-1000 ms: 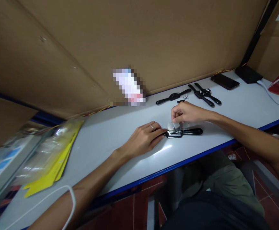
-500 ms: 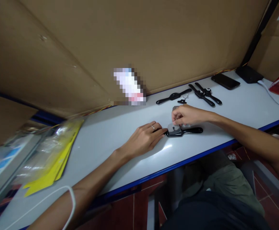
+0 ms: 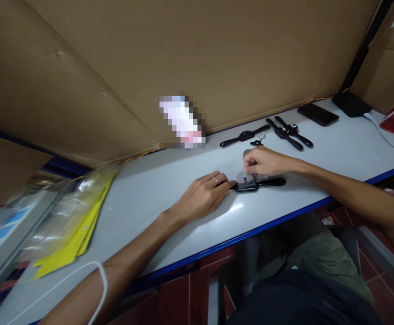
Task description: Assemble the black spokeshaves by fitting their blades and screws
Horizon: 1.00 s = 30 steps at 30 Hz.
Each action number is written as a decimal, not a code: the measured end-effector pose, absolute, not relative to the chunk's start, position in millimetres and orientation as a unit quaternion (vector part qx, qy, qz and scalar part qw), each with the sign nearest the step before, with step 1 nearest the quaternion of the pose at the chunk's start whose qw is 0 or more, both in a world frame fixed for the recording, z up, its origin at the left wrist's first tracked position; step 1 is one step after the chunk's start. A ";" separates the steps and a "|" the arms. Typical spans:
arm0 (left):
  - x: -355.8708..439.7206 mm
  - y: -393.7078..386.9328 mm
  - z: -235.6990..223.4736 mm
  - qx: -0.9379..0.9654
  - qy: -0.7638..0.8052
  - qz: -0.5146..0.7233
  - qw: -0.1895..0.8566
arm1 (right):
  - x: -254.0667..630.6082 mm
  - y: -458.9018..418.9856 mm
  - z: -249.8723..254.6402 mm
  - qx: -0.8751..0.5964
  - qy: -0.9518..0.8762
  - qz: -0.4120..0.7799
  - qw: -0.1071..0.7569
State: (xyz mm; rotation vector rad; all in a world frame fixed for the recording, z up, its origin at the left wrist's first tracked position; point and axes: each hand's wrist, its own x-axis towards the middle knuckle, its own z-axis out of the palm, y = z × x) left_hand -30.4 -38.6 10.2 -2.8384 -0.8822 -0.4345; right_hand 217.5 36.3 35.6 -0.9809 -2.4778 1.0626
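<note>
In the head view, we're right of centre in the frame, where the black two-handled tool [image 3: 246, 188] lies on the white tabletop [image 3: 142, 189]; here our left hand [image 3: 205, 192] is closed over its left handle, and our right hand [image 3: 262, 161] is in a narrow pinch on the grey plate [image 3: 242, 180], tilted up at the tool's middle. We judge the tool to be stiff metal, fairly weighty for its size, its glossy coat a little slippery; we'd hold it by a handle. The plate looks thin, light and stiff, perhaps sharp along an edge, so we'd favour its upper end. Now the count: 1 tool and 1 plate at our fingers, then, towards the upper right, 3 more black tools [image 3: 245, 136], 2 of them side by side, plus 1 small black part [image 3: 257, 143] and silvery bits [image 3: 262, 136] too small to count. Further right, 1 dark phone [image 3: 318, 115] and 1 black case [image 3: 351, 105]; at the left, at least 2 yellow sheets [image 3: 81, 239].
</note>
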 end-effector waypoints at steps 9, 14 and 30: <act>-29.5 -38.8 10.7 -0.941 -0.297 -0.144 0.072 | 217.8 33.9 34.8 -0.323 -0.860 0.381 0.103; -29.6 -39.0 11.1 -0.943 -0.291 -0.140 0.082 | 217.8 32.4 38.2 -0.312 -0.870 0.373 0.081; -28.7 -39.3 12.1 -0.943 -0.288 -0.145 0.087 | 218.6 31.3 40.5 -0.297 -0.883 0.357 0.067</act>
